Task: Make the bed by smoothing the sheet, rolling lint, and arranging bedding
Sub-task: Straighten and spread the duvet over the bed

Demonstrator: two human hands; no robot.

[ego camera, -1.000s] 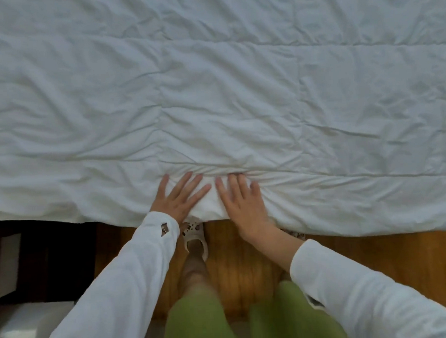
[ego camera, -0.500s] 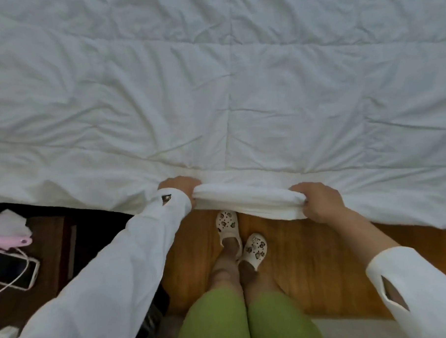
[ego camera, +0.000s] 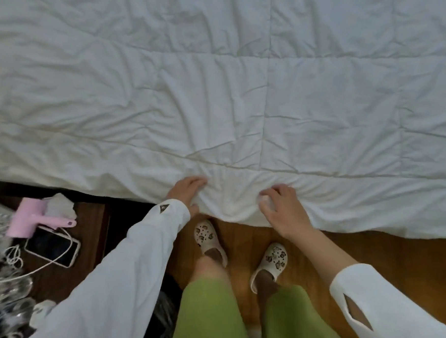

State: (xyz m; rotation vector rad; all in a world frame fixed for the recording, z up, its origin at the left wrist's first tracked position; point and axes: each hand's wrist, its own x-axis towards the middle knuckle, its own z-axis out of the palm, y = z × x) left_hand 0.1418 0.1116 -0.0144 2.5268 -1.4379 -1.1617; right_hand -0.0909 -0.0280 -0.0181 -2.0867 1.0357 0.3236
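A white quilted comforter point(ego camera: 239, 91) covers the bed and fills the upper part of the head view, creased all over. Its near edge hangs toward the floor in front of me. My left hand point(ego camera: 186, 192) clasps that edge, fingers curled on top and thumb tucked below. A short way to the right, my right hand point(ego camera: 282, 209) pinches the same edge with bent fingers. The fabric bunches into radiating folds between the two hands. A pink lint roller point(ego camera: 27, 218) lies on the nightstand at the left, away from both hands.
A dark wooden nightstand point(ego camera: 92, 241) at the left holds a phone point(ego camera: 53, 246), a white cable, crumpled tissue and clutter. My feet in white clogs point(ego camera: 209, 238) stand on the wooden floor point(ego camera: 400, 263) close to the bed.
The rolled strip of edge stretched between my hands has dropped and gone slack. My hands have come closer together, bunching the fabric. More of the nightstand shows at the left.
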